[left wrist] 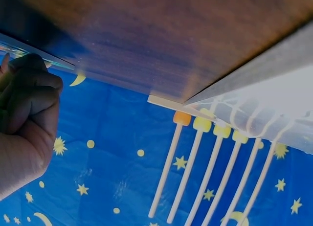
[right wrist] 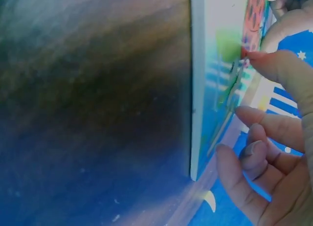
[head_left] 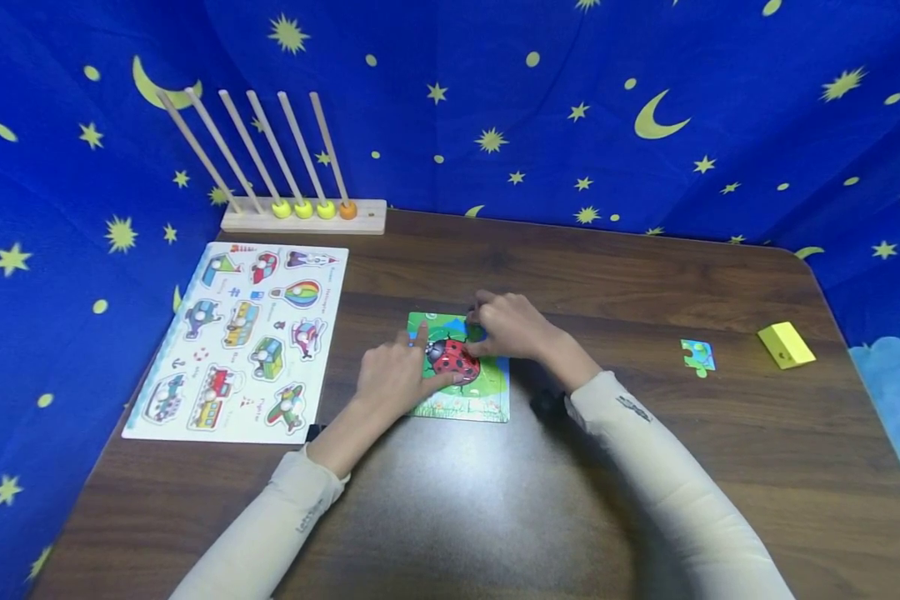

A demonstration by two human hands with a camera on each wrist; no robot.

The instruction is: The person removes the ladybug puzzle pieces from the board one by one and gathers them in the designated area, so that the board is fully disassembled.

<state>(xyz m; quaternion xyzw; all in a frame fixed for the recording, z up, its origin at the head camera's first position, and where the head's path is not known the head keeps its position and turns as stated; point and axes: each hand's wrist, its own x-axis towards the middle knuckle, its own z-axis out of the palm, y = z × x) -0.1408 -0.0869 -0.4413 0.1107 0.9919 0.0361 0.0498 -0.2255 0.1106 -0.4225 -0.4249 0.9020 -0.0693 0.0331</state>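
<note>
A ladybug jigsaw puzzle [head_left: 487, 406] in a flat green board lies mid-table under both hands. The left hand [head_left: 392, 375] rests on its left side, index finger and thumb stretched over the ladybug picture, the other fingers folded. In the left wrist view that hand [left wrist: 29, 123] shows its folded fingers. At the board's upper right, the right hand [head_left: 521, 327] bends over a puzzle piece, partly hidden. The right wrist view shows the right hand's thumb and index finger [right wrist: 274, 123] at either side of a slightly raised piece edge. A loose puzzle piece [head_left: 698, 357] lies farther right.
A white peg puzzle board [head_left: 255, 392] with vehicle pictures lies at the left. Behind it stands a wooden peg rack [head_left: 228, 222] with yellow and orange beads. A yellow block [head_left: 786, 345] sits at the right. A blue starry cloth [head_left: 495, 100] hangs behind the table.
</note>
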